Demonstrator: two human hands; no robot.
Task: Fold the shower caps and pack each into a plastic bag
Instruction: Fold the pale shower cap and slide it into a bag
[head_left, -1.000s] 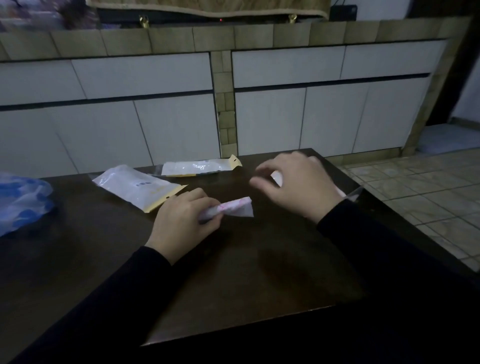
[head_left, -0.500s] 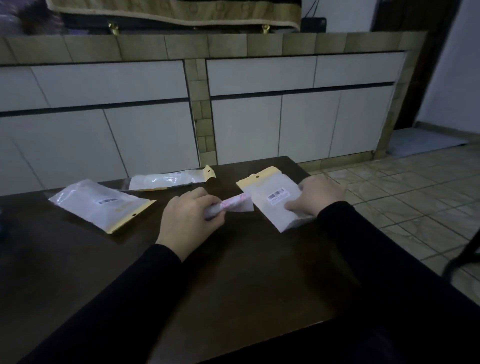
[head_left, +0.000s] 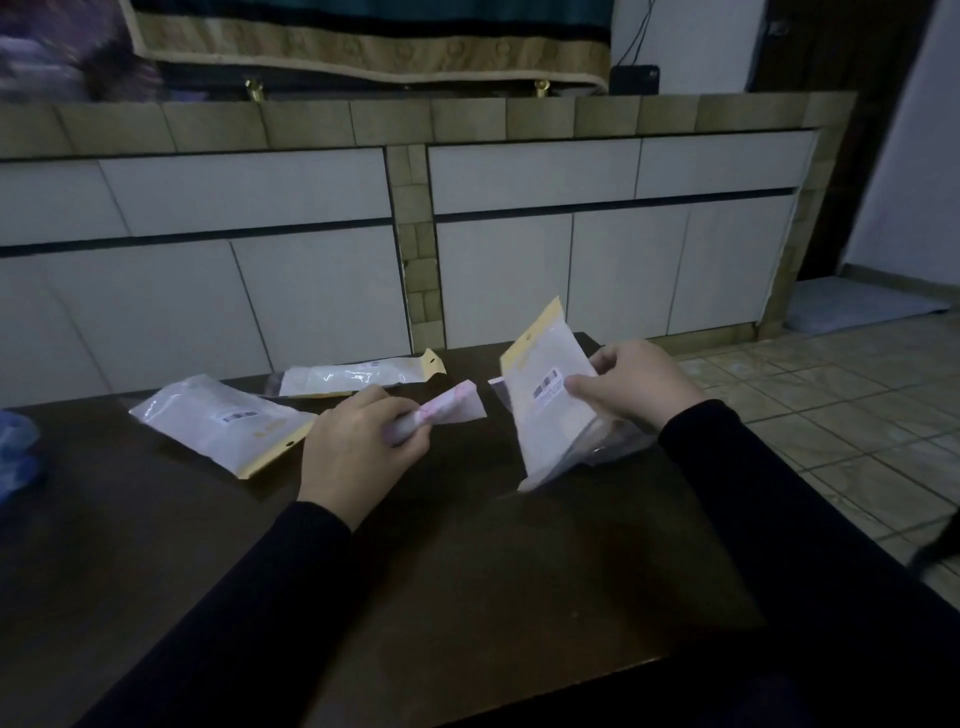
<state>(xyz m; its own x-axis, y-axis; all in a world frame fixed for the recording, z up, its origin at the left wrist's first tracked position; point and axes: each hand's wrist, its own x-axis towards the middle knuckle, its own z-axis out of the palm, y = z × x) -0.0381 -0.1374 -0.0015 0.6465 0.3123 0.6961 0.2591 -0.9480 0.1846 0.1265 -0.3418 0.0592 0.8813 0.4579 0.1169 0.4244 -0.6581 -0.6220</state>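
We see bare counter (head_left: 467, 597) in front of us. Two filled bags (head_left: 223, 423) (head_left: 358, 373) block the far left; the raised bag (head_left: 550, 400) and our hands crowd the far middle.

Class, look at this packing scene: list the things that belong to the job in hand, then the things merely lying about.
Job in hand:
- folded pink-and-white shower cap, in the left hand
- white plastic bag with yellow header, raised by the right hand

Lying about:
- two flat white yellow-headed packets
- crumpled blue plastic
- dark wooden table
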